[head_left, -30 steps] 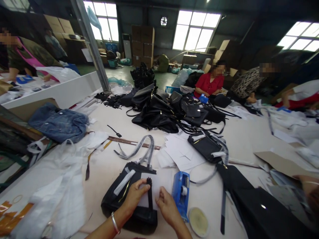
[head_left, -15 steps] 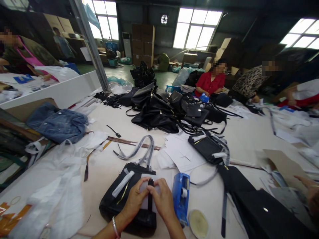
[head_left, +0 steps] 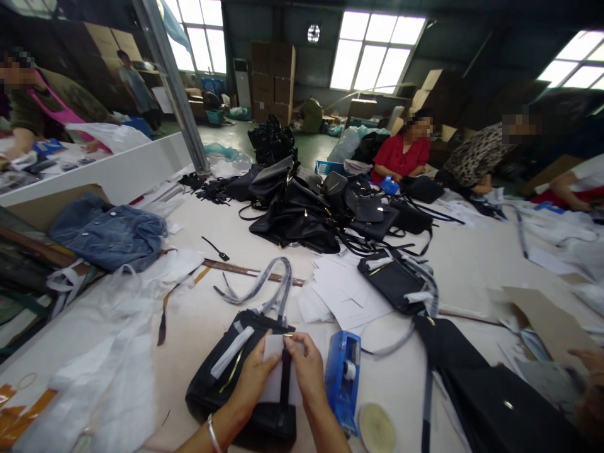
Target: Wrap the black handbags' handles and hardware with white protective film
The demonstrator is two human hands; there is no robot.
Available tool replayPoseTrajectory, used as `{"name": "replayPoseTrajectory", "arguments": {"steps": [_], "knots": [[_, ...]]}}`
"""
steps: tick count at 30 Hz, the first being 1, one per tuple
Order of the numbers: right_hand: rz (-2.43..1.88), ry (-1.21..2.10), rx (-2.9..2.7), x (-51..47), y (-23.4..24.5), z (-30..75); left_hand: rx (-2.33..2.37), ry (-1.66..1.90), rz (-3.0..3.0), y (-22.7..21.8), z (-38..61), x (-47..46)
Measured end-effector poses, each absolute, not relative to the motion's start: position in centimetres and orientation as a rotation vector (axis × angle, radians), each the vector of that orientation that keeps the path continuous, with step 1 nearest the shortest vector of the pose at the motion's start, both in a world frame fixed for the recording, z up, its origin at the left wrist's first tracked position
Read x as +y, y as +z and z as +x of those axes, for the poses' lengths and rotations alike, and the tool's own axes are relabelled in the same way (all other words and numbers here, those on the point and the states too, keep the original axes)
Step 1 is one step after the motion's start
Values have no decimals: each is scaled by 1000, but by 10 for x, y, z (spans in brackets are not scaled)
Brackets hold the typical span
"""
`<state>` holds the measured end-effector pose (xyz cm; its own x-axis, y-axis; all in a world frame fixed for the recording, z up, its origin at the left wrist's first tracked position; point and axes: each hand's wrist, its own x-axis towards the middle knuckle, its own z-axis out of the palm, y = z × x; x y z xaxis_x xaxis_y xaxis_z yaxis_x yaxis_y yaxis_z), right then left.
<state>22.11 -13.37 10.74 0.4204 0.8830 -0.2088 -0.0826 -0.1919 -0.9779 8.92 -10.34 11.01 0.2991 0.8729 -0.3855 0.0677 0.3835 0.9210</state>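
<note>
- Currently right hand (head_left: 309, 372) is pinching the top end of a narrow black strap (head_left: 284, 380) between thumb and forefinger, grip clenched.
- Meanwhile left hand (head_left: 252, 377) is gripping a white paper sheet (head_left: 274, 386) near its top edge, its thumb meeting the right fingertips at the strap end; a silver bangle (head_left: 211, 434) is sitting on that wrist.
- That strap is running down the middle of the sheet; both are lying on a black leather handbag (head_left: 214, 393), which is resting flat on the pale worktable (head_left: 189, 314) right in front of the person.
- Its grey wrapped handles (head_left: 268, 283) are trailing away from the hands.
- Just beside the right hand a blue plastic tape dispenser (head_left: 343, 377) is standing, with a round pale-yellow disc (head_left: 376, 429) near its base.
- Beyond it loose white paper sheets (head_left: 340, 292) are lying; a heap of black bags (head_left: 302, 211) is sitting further back, and a blue denim jacket (head_left: 108, 234) off to the left.
- Other people are sitting at the far edge.
</note>
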Motion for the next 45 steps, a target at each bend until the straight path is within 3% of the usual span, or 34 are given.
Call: {"name": "replayPoseTrajectory", "arguments": {"steps": [11, 25, 36, 45], "knots": [[-1478, 1022, -697, -130, 98, 224, 1020, 741, 894, 118, 96, -95], [-1442, 1097, -547, -130, 93, 227, 884, 498, 959, 112, 93, -77], [-1398, 1026, -433, -129, 91, 227, 649, 536, 611, 123, 98, -91], [-1313, 1163, -430, -134, 99, 230, 831, 633, 746, 118, 113, -100]]}}
